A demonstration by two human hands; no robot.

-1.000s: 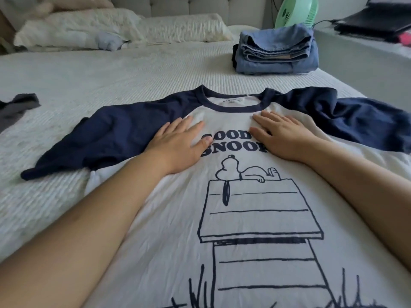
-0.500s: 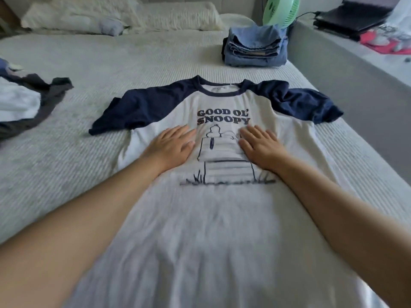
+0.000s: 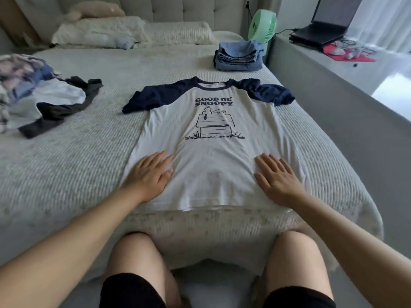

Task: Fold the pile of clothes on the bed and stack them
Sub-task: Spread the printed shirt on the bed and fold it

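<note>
- a white tee with navy sleeves is lying face up on the bed, collar toward the headboard and hem near the bed's near edge.
- its print is showing a dog on a doghouse under the words "good ol' snoopy".
- the left hand is resting palm down on the tee's lower left part, fingers straight and close together, holding nothing.
- the right hand is lying flat on the lower right part, fingers straight and slightly spread, also holding nothing.
- both hands are sitting just above the hem, well apart from each other, with the print farther up the tee, beyond the gap between them.
- the left sleeve is lying out flat to the side; the right sleeve is looking bunched near the bed's right edge.
- a pile of unfolded clothes, some patterned, white and dark, is lying on the left of the bed, well apart from the tee.
- a stack of folded blue denim is sitting at the far right of the bed, beyond the tee's collar.
- pillows are lying along the headboard.
- a green fan is standing just behind the stack.
- a laptop is sitting on the tabletop to the right of the bed.
- the person's bare knees are showing at the bed's near edge.
</note>
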